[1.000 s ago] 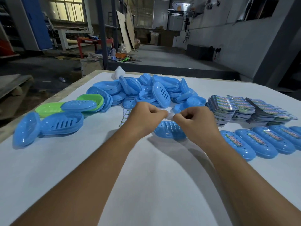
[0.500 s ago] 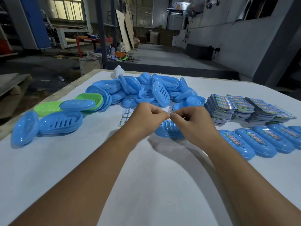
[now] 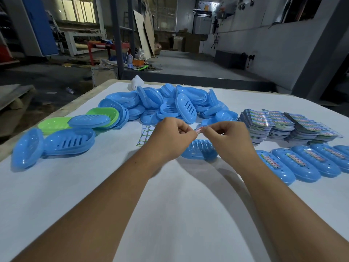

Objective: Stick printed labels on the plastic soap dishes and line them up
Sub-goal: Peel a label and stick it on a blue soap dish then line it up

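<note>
The left hand [image 3: 171, 138] and the right hand [image 3: 225, 137] both pinch one small label [image 3: 199, 130], now lifted a bit higher above the bare blue soap dish [image 3: 201, 152] on the table. It looks peeled, ready to stick down

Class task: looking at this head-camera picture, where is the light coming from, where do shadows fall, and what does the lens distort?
Head view: daylight enters through the far window; the hall is dim; soft forearm shadows fall on the white table; the wide-angle lens stretches the forearms and bows the table edges.
</note>
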